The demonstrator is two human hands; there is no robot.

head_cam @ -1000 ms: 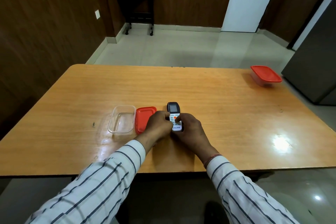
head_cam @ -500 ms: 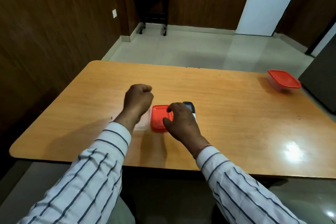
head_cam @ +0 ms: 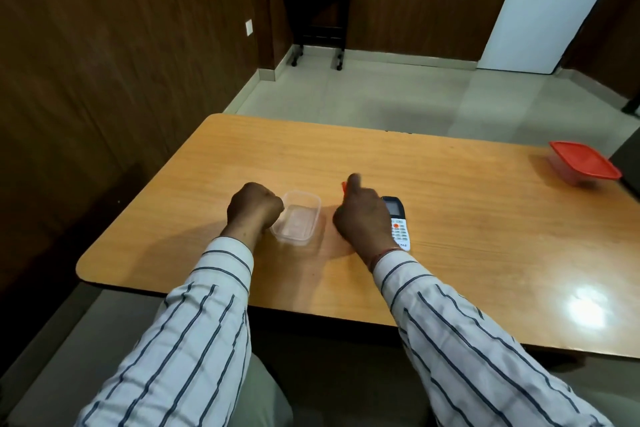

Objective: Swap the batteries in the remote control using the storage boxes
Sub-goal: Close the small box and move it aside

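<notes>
one head-worn wide-angle camera is looking forward and down, close over the table (head_cam: 450, 191) filling the frame's middle.

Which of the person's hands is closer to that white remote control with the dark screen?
The right. The right hand lies directly beside the white remote control, overlapping its left edge in view. The left hand is further off, a fist beyond the clear plastic box.

Remote control (head_cam: 399, 224): partial print "TAS" at lower end; rest unreadable.
</notes>
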